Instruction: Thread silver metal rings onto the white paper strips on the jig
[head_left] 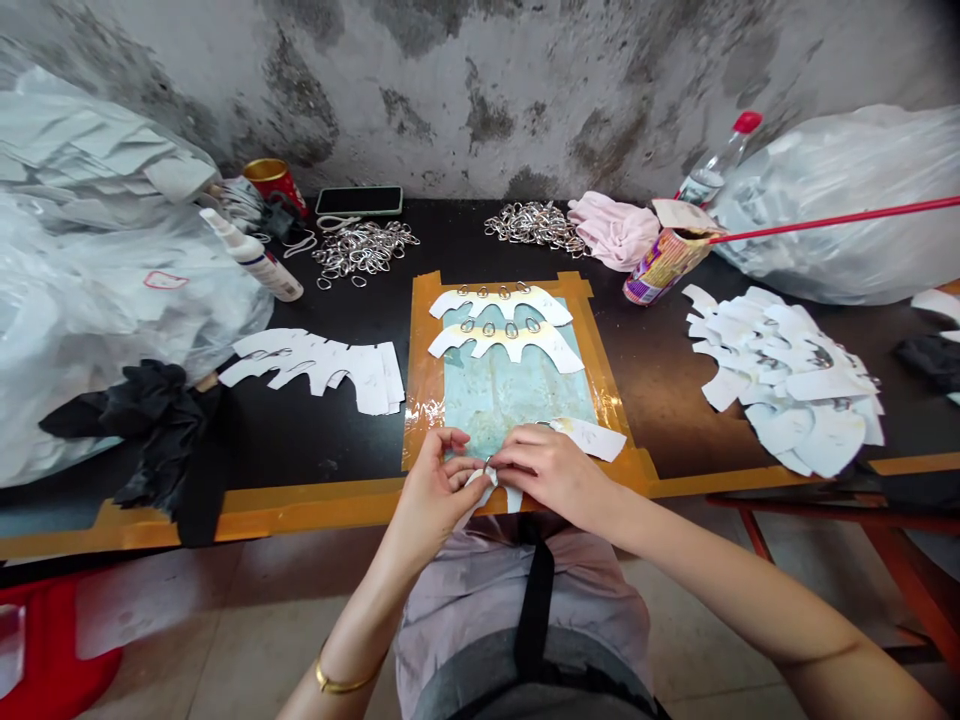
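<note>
A white piece (514,498) lies at the fingertips, low at the near edge of the mat (510,410), pinched between the thumb and fingers of the person's left hand (441,492). The right hand (556,474) has its fingertips bent in against the same piece, meeting the left ones at a small metal ring (488,463); which fingers grip the ring itself cannot be told. Just right of the right fingers a white end (592,438) shows on the mat, partly covered by that hand, so whether it belongs to the held piece is unclear. Straight beyond the fingers, two curved strips (506,345) lie one behind the other, each bearing four rings along its far edge. Left of the fingers is an overlapping stack (322,365); well off to their right, a larger heap (795,380). Farther beyond, left and right, are two ring piles (364,250) (534,225), with a spray bottle (259,262) left of the first and a pink cloth (611,230) beside the second. Large bags (127,270) (847,210) stand farthest out on either side.
</note>
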